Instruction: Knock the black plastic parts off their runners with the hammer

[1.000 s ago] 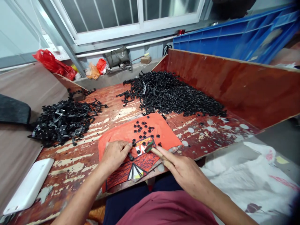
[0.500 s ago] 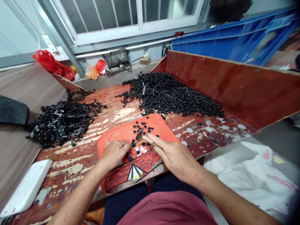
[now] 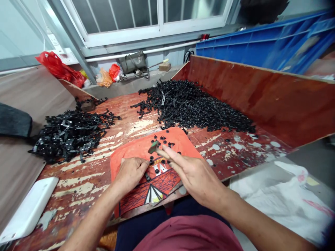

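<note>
An orange printed cloth [image 3: 123,157] lies on the table's front edge with several small black round-headed pieces [image 3: 157,171] scattered over it. My left hand [image 3: 133,170] rests low on the cloth, its fingers curled and pinched together. From under those fingers juts a small black strip [image 3: 148,177] with a round end; the hand hides the rest. In my right hand [image 3: 196,172] is a small hammer [image 3: 154,147], gripped by its pale wooden handle. Its greenish-grey head hangs just above the black pieces, right of my left fingertips.
A large pile of black parts [image 3: 193,104] lies at the back right, beside a red-brown wooden board [image 3: 256,94]. Another heap of black strips [image 3: 70,136] is on the left. A white plastic case [image 3: 30,209] sits front left, and a white sack [image 3: 272,195] is at right.
The hammer head has shifted slightly up and left relative to the cloth, toward my left fingers. The whole view has moved a little; my left hand keeps its place on the cloth.
</note>
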Demonstrator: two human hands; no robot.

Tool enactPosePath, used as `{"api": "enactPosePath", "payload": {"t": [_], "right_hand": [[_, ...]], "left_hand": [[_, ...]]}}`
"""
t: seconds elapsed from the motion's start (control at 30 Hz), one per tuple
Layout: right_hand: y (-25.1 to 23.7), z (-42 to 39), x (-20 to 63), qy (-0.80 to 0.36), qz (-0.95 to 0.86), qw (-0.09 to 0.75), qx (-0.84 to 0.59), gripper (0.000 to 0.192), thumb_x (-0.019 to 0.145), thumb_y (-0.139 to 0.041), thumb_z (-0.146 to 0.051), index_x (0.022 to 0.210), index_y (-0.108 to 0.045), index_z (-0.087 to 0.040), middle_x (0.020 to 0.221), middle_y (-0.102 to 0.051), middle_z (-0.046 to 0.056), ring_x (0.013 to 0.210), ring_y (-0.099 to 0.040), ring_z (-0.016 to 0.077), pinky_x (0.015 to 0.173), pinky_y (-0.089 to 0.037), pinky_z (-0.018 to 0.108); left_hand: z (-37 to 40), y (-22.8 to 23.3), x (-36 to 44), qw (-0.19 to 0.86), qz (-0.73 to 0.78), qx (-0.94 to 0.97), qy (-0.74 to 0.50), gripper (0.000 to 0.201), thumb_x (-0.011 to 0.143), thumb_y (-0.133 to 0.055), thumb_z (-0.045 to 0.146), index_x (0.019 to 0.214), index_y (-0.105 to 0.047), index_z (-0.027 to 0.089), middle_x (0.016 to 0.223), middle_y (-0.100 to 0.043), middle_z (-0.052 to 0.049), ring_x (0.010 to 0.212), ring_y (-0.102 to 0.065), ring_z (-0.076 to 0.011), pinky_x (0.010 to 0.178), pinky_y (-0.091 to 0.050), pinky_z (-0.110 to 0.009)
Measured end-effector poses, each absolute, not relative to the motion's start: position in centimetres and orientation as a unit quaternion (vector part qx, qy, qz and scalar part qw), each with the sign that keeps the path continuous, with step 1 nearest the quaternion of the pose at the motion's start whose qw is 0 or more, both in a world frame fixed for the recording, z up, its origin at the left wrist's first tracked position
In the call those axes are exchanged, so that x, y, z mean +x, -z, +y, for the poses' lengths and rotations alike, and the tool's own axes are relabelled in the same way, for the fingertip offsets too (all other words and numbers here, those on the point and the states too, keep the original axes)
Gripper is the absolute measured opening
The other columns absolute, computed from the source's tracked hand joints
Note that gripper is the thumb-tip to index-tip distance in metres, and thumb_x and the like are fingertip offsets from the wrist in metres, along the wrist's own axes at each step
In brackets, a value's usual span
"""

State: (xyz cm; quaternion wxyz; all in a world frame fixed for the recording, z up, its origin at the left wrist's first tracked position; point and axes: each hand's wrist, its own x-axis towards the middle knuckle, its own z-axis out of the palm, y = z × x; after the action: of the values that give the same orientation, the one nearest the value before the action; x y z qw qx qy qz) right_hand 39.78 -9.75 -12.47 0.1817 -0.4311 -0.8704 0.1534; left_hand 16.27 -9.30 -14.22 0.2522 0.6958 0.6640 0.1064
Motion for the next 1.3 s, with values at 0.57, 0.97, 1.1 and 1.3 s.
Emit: {"api": "enactPosePath", "payload": {"t": [0.57,0.97,1.1,1.3], "right_hand": [[11.4,-9.4,39.3,-0.237,-0.833,0.239,-0.44,0.043,0.101,-0.046,-0.025,0.143,-0.048,-0.033,0.1,-0.073,0.003,0.084,-0.067,0.0201,0.073,-0.046,0.028],[12.0,-9.3,37.4,-0.616,-0.593,0.322,-0.407,0.02,0.085,-0.063,-0.035,0.092,-0.056,-0.018,0.058,-0.046,-0.009,0.037,-0.036,0.0065,0.034,-0.026,0.017],[11.7,-10.3,37.7,-0.572,-0.599,0.351,-0.436,0.015,0.082,-0.064,-0.028,0.092,-0.059,-0.018,0.064,-0.052,-0.006,0.042,-0.041,0.0071,0.039,-0.032,0.018],[13.0,-12.3,37.2,-0.557,-0.639,0.336,-0.412,0.017,0.082,-0.06,-0.019,0.097,-0.066,-0.02,0.081,-0.063,-0.002,0.073,-0.057,0.015,0.062,-0.046,0.021]], "left_hand": [[-9.7,12.8,15.6,0.3,0.619,0.693,-0.215,0.04,0.092,-0.044,0.044,0.065,-0.061,0.019,0.064,-0.064,-0.002,0.062,-0.056,-0.0175,0.06,-0.036,-0.027],[-12.7,10.7,17.4,0.13,0.637,0.654,-0.388,0.049,0.075,-0.071,0.044,0.115,-0.057,0.022,0.115,-0.061,-0.009,0.107,-0.058,-0.0267,0.094,-0.047,-0.041],[-14.8,10.4,17.5,0.361,0.673,0.457,-0.456,0.065,0.083,-0.062,0.055,0.138,-0.046,0.024,0.1,-0.068,-0.008,0.092,-0.066,-0.025,0.086,-0.052,-0.042],[-15.5,11.3,20.7,0.609,0.518,0.259,-0.542,0.057,0.079,-0.072,0.042,0.13,-0.055,0.025,0.092,-0.069,-0.004,0.073,-0.063,-0.0138,0.07,-0.05,-0.025]]}}
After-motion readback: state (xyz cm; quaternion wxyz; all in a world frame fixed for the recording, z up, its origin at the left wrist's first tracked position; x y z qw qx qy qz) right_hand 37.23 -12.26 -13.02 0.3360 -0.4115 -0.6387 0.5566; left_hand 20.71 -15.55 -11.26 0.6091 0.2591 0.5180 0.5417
